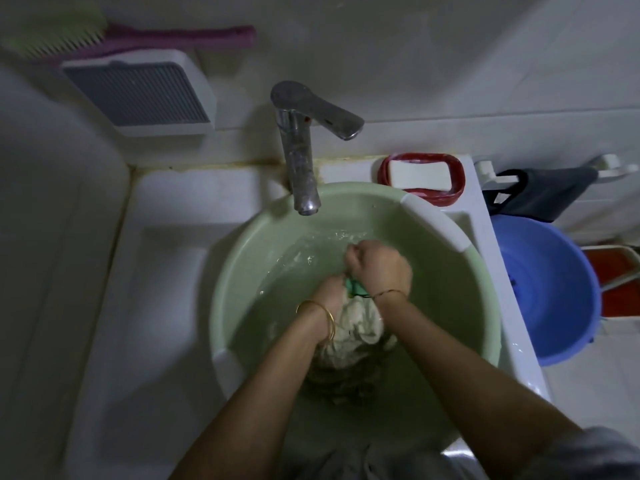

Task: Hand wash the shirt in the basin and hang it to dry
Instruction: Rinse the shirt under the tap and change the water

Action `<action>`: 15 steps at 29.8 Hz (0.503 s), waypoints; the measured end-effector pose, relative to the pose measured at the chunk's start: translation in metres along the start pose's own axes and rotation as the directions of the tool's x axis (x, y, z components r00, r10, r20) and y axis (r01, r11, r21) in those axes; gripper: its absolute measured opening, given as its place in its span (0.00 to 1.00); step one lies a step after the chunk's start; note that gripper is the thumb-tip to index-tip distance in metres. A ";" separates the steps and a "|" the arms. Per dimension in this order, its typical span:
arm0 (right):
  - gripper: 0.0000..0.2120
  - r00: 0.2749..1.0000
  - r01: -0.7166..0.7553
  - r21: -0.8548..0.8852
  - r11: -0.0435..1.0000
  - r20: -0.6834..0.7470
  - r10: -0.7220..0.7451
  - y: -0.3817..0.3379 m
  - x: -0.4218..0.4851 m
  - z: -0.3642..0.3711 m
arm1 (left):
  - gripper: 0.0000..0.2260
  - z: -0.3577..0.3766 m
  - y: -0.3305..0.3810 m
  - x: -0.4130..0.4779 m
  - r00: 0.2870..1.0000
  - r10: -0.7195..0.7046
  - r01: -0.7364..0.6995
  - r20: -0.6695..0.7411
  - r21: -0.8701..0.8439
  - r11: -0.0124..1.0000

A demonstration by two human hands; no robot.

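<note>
Both my hands are down in the pale green basin (pixel 242 271), bunched on the shirt (pixel 360 327). My right hand (pixel 377 268) is curled into a fist over a fold of the wet cream cloth. My left hand (pixel 329 292) is just beside and partly under it, touching it, with its fingers tucked into the same bundle. Most of those fingers are hidden from me. A small green patch (pixel 356 287) shows between the hands; I cannot tell what it is.

The shirt lies heaped against the near wall of the basin, partly in cloudy water and partly lifted above it. Gold bangles (pixel 329 317) sit on my left wrist and a thin bracelet (pixel 388 293) on my right.

The basin rests in the white worktop (pixel 166 258), with the chrome tap (pixel 298 161) reaching over its far rim. At the back right corner a white bar of soap (pixel 419 174) lies in a red dish (pixel 457 181). Beyond the worktop's right edge stands a blue tub (pixel 554 289), with a dark cloth (pixel 543 195) hanging above it. Up on the left, a green brush with a pink handle (pixel 104 36) lies above a white grille box (pixel 138 95).
</note>
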State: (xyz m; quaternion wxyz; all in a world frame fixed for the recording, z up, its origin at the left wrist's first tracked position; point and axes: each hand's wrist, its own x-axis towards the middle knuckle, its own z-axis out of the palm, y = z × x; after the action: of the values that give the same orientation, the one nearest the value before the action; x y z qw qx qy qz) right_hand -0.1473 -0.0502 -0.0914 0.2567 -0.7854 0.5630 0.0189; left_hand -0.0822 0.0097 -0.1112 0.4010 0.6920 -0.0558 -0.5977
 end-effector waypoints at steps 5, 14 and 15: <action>0.16 0.959 -0.119 -0.335 0.935 0.204 0.196 0.031 -0.003 -0.008 | 0.10 -0.020 0.016 0.007 0.886 0.452 -0.363 -0.106 0.450 0.816; 0.25 0.892 0.442 -0.503 0.743 0.332 -0.306 0.002 -0.014 0.020 | 0.22 -0.037 -0.052 0.012 0.955 0.283 0.019 -0.083 0.975 0.221; 0.27 0.867 0.469 -0.520 0.714 0.426 -0.259 0.005 -0.009 0.032 | 0.23 -0.035 -0.059 0.014 0.964 0.263 -0.004 -0.047 0.982 0.189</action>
State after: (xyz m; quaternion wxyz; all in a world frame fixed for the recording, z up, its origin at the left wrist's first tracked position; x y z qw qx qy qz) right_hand -0.1468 -0.0299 -0.1187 0.0771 -0.9075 0.3080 0.2750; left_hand -0.0719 0.0587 -0.1597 -0.0718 0.8383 -0.4388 -0.3154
